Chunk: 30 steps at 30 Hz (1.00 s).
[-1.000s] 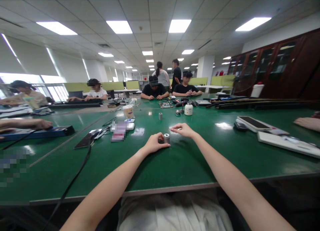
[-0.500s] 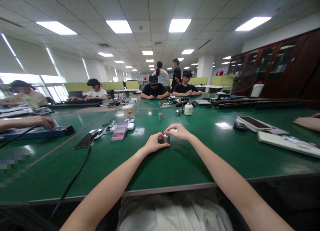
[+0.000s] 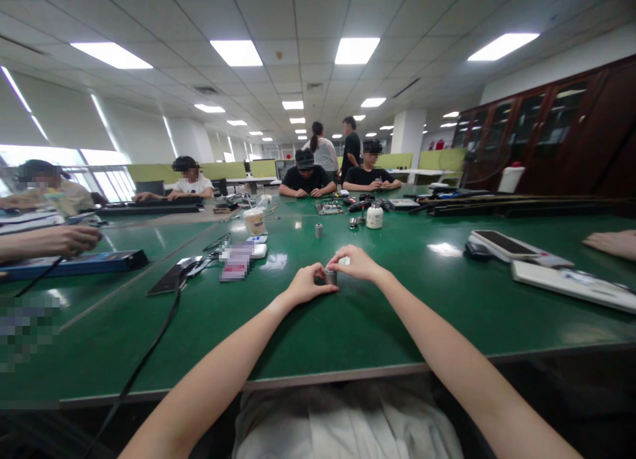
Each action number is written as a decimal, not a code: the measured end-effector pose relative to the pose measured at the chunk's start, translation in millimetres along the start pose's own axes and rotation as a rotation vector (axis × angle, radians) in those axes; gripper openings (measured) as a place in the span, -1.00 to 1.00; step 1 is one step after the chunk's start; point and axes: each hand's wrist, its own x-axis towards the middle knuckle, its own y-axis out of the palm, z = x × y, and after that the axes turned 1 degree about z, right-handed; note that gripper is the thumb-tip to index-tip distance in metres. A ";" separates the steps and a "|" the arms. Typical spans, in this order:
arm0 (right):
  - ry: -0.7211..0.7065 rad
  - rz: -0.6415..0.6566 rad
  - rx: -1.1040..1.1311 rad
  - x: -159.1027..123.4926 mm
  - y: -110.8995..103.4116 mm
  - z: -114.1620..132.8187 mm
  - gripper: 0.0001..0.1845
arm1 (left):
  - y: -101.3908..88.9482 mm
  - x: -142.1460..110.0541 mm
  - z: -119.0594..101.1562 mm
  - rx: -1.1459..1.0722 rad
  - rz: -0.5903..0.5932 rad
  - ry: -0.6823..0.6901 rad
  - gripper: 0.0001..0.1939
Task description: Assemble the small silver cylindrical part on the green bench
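Note:
A small silver metal cylinder point(image 3: 330, 276) stands upright on the green table point(image 3: 348, 326), straight ahead of me. My left hand point(image 3: 304, 283) curls around its left side, fingers closed against it. From the right, my right hand point(image 3: 354, 263) reaches over the cylinder with fingertips pinched on its top. Whatever is under those fingertips is hidden. A second, similar silver cylinder point(image 3: 318, 230) stands alone farther back on the table.
A phone point(image 3: 501, 243) and a white slab point(image 3: 571, 283) lie to the right, near another person's hand point(image 3: 611, 244). A paper cup point(image 3: 255, 221), white jar point(image 3: 374, 216), tools and a black cable point(image 3: 149, 353) lie left and behind. Several other people sit around the table.
My right hand moved left from beside the cylinder and now pinches its top. The left hand stayed on the cylinder. A hand at far left shifted slightly.

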 end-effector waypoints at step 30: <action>0.152 -0.063 -0.154 -3.8 2.4 -31.4 -0.79 | 0.1 -0.8 -5.4 -0.009 -0.003 -0.032 -0.51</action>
